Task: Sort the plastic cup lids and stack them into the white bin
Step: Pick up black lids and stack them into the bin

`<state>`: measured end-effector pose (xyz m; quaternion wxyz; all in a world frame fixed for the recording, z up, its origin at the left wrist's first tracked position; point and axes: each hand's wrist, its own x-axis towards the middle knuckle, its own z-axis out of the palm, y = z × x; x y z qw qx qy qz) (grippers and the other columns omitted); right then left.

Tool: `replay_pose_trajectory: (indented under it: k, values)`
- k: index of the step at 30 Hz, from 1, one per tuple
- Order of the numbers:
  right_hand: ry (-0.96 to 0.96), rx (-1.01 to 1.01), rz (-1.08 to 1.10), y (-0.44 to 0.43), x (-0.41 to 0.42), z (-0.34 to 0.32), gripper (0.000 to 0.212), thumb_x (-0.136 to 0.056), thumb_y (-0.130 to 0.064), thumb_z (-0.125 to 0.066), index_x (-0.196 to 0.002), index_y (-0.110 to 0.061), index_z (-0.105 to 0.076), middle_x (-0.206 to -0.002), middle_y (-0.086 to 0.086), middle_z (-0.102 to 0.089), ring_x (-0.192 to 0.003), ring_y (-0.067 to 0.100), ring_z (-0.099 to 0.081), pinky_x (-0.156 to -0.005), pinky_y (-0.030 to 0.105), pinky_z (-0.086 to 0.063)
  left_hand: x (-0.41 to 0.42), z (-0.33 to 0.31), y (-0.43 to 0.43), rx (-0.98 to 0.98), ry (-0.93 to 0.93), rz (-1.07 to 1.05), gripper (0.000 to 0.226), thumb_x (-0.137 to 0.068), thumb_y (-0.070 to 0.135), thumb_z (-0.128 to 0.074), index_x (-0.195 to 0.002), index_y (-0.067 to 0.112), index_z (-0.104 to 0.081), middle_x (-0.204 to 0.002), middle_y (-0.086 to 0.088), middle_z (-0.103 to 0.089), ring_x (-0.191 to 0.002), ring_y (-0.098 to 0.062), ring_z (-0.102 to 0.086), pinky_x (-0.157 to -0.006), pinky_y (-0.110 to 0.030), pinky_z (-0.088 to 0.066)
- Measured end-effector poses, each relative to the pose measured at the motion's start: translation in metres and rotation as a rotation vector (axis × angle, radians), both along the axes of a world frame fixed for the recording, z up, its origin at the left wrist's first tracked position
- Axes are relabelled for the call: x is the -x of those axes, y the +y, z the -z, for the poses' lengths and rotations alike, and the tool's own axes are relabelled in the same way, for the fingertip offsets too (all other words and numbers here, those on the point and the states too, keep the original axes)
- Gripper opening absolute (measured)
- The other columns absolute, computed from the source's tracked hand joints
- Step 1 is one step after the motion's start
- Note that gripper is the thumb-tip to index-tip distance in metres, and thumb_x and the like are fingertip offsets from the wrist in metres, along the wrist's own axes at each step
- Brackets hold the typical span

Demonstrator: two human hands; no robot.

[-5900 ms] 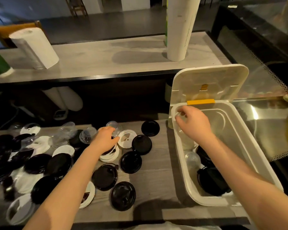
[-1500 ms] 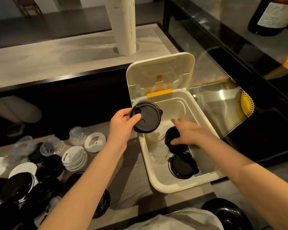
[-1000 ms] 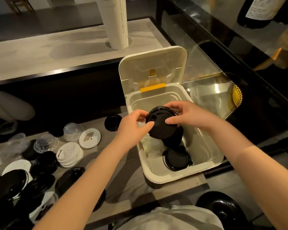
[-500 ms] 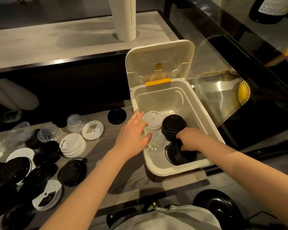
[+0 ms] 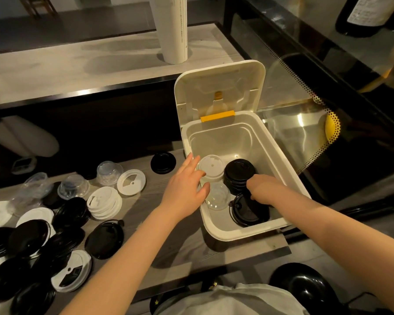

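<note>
We look down on a sorting job at a grey wooden counter (image 5: pixel 180 243). The white bin (image 5: pixel 282 160) sits at the counter's right end, its hinged cover (image 5: pixel 218 85) tipped up behind a yellow latch (image 5: pixel 217 116). Inside are a stack of white lids (image 5: pixel 212 165) at the left, a stack of black lids (image 5: pixel 238 173) just beside it, a clear dome lid (image 5: pixel 217 197) nearer the front, and a wide black lid (image 5: pixel 245 214) lying flat in the near right corner.

The left hand (image 5: pixel 183 189) reaches across the bin's left rim, fingers straight and slightly spread, their tips just beside the stack of white lids, holding nothing. The right hand (image 5: pixel 261 188) is down in the bin, over the wide black lid and against the stack of black lids, its fingers curled under. We cannot tell whether they grip anything.

Unsorted lids cover the counter to the left: a loose white pile (image 5: pixel 104 202), clear domes (image 5: pixel 109 172), a small black lid (image 5: pixel 163 162) near the bin, and a heap of dark lids (image 5: pixel 30 239).
</note>
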<state>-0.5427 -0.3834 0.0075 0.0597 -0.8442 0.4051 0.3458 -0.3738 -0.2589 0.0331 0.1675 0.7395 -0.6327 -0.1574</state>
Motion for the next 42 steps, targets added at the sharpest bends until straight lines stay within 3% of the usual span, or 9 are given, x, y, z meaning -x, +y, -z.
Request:
replay_pose_trajectory:
  k: [3, 9, 14, 20, 25, 31, 34, 37, 42]
  values:
    - [-0.033, -0.019, 0.022, 0.0, 0.003, -0.008, 0.029, -0.092, -0.022, -0.058, -0.117, -0.007, -0.06, -0.116, 0.01, -0.061, -0.104, 0.028, -0.061, -0.083, 0.033, -0.05, -0.002, 0.0, 0.0, -0.001, -0.004, 0.018, 0.048, -0.095, 0.039, -0.046, -0.137, 0.016, -0.045, -0.158, -0.001, -0.014, -0.146, -0.013, 0.001, -0.116, -0.035, -0.013]
    - [-0.448, 0.041, 0.097, 0.007, 0.004, -0.047, 0.043, -0.09, -0.042, -0.056, -0.128, -0.024, -0.053, -0.116, 0.0, -0.061, -0.103, 0.022, -0.058, -0.08, 0.032, -0.048, -0.028, -0.008, 0.012, 0.033, 0.003, -0.036, 0.06, -0.095, 0.046, -0.042, -0.147, 0.021, -0.026, -0.158, 0.001, -0.012, -0.146, -0.015, 0.0, -0.117, -0.044, -0.013]
    - [-0.756, 0.121, 0.047, 0.036, -0.046, -0.073, 0.042, -0.091, -0.04, -0.055, -0.128, -0.021, -0.054, -0.119, 0.0, -0.063, -0.107, 0.023, -0.058, -0.085, 0.035, -0.049, -0.079, -0.011, 0.033, -0.082, -0.109, -0.122, 0.059, -0.094, 0.043, -0.046, -0.145, 0.018, -0.03, -0.157, -0.002, -0.014, -0.146, -0.019, 0.0, -0.117, -0.047, -0.016]
    - [-0.909, 0.097, -0.128, 0.098, -0.124, -0.083, 0.038, -0.094, -0.03, -0.052, -0.128, -0.015, -0.053, -0.123, 0.006, -0.058, -0.114, 0.025, -0.053, -0.09, 0.039, -0.047, -0.14, -0.003, 0.089, -0.116, -0.146, -0.25, 0.057, -0.091, 0.04, -0.053, -0.141, 0.015, -0.039, -0.152, -0.007, -0.029, -0.143, -0.025, -0.017, -0.115, -0.045, -0.02]
    - [-0.811, -0.081, -0.186, 0.147, -0.168, -0.04, 0.037, -0.094, -0.026, -0.05, -0.129, -0.014, -0.051, -0.123, 0.007, -0.055, -0.111, 0.026, -0.052, -0.084, 0.035, -0.046, -0.18, 0.023, 0.14, -0.259, -0.103, -0.31, 0.059, -0.089, 0.038, -0.057, -0.138, 0.009, -0.042, -0.146, -0.008, -0.037, -0.139, -0.024, -0.026, -0.111, -0.044, -0.027]
    - [-0.513, -0.287, -0.183, 0.183, -0.189, 0.027, 0.042, -0.086, -0.031, -0.061, -0.122, -0.009, -0.052, -0.118, 0.013, -0.056, -0.109, 0.033, -0.054, -0.082, 0.035, -0.046, -0.196, 0.063, 0.173, -0.576, -0.053, -0.294, 0.078, -0.087, 0.047, -0.056, -0.149, 0.017, -0.018, -0.159, 0.001, 0.0, -0.146, -0.02, 0.006, -0.116, -0.05, -0.016]
    - [-0.375, -0.392, -0.194, 0.195, -0.19, 0.046, 0.081, -0.075, -0.051, -0.07, -0.139, -0.015, -0.036, -0.135, 0.01, -0.044, -0.12, 0.031, -0.044, -0.095, 0.038, -0.045, -0.193, 0.075, 0.177, -0.614, -0.069, -0.252, 0.093, -0.08, 0.055, -0.062, -0.15, 0.02, -0.012, -0.158, 0.002, 0.013, -0.144, -0.019, 0.019, -0.115, -0.051, -0.005]
    - [-0.283, -0.332, -0.284, 0.205, -0.191, 0.054, 0.107, -0.066, -0.059, -0.073, -0.149, -0.02, -0.018, -0.147, 0.008, -0.03, -0.131, 0.033, -0.031, -0.106, 0.042, -0.038, -0.189, 0.08, 0.176, -0.61, -0.172, -0.186, 0.101, -0.073, 0.062, -0.064, -0.149, 0.019, -0.014, -0.158, -0.001, 0.015, -0.143, -0.02, 0.022, -0.114, -0.052, 0.003]
    - [-0.302, -0.198, -0.416, 0.208, -0.188, 0.059, 0.09, -0.072, -0.051, -0.071, -0.144, -0.02, -0.029, -0.141, 0.008, -0.034, -0.124, 0.032, -0.035, -0.099, 0.039, -0.04, -0.186, 0.09, 0.175, -0.588, -0.268, -0.136, 0.104, -0.069, 0.06, -0.068, -0.149, 0.023, -0.013, -0.156, -0.005, 0.02, -0.142, -0.025, 0.025, -0.113, -0.054, 0.006]
